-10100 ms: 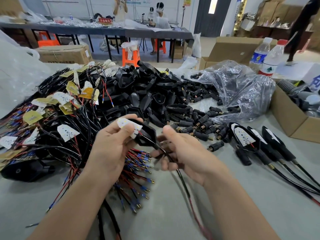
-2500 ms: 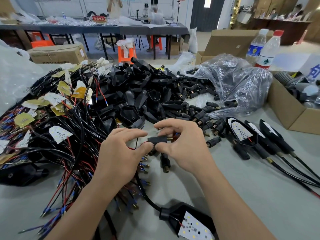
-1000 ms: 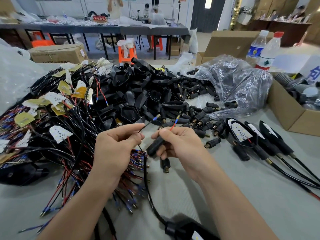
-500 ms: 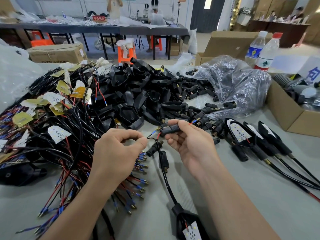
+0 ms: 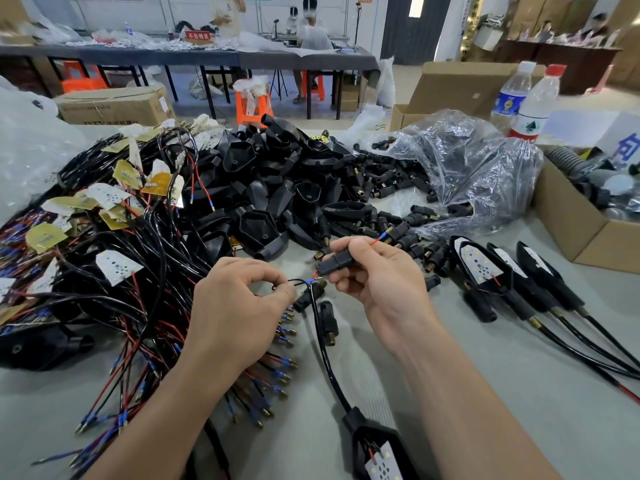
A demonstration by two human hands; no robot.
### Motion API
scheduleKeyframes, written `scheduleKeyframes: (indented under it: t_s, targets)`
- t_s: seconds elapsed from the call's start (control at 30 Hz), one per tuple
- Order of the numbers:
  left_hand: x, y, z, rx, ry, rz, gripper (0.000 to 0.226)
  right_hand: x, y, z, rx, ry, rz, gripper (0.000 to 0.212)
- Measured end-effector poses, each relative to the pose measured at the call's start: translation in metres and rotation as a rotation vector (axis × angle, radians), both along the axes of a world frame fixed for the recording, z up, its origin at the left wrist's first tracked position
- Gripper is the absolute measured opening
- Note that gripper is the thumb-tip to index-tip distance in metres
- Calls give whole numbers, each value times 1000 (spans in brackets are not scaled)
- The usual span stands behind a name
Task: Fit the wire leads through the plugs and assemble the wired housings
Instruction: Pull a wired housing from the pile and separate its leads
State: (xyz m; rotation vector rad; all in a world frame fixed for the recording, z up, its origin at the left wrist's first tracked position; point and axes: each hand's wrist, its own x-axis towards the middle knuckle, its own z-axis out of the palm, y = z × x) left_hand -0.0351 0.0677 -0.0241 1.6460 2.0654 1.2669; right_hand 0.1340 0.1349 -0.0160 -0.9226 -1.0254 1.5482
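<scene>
While the left hand (image 5: pixel 239 306) pinches the black lead (image 5: pixel 298 280) just beside the plug (image 5: pixel 337 263), the right hand (image 5: pixel 377 282) grips that plug, whose far end now shows the red lead (image 5: pixel 374 241) pulled through. One wire remains, and the housing (image 5: pixel 374 441) waits below.

A plug (image 5: pixel 334 263) is being held in the right hand (image 5: pixel 377 282), just right of the left hand (image 5: pixel 239 306), where a lead (image 5: pixel 300 281) is being pinched. Two spare plugs (image 5: pixel 329 320) are being left on the table (image 5: pixel 485 393) just nearer. A cable (image 5: pixel 326 362) is being run from the hands to a housing (image 5: pixel 377 452) at the near edge. Wires (image 5: pixel 156 244) are being heaped at the left, shells (image 5: pixel 273 188) beyond the hands, more plugs (image 5: pixel 388 181) right of those, partly in a bag (image 5: pixel 478 174). Three units (image 5: pixel 479 268) are being laid side by side near of the bag. A box (image 5: pixel 571 233) is being stood at the far right, two bottles (image 5: pixel 533 102) behind it.
</scene>
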Motion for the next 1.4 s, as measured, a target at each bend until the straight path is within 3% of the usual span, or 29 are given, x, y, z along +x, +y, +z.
scheduleKeyframes:
  t_s: [0.3, 0.8, 1.13, 1.4]
  targets:
    - [0, -1, 1, 8, -76, -6, 16, 2, 0, 0, 9, -14, -33, 30]
    - [2, 2, -2, 1, -53, 98, 18, 0, -1, 0, 83, -46, 22, 30]
    - [6, -1, -4, 23, -55, -36, 19, -8, -7, -1, 97, -115, 107, 28]
    - [-5, 3, 0, 102, -246, -44, 18, 0, -3, 2, 31, 12, 74, 28]
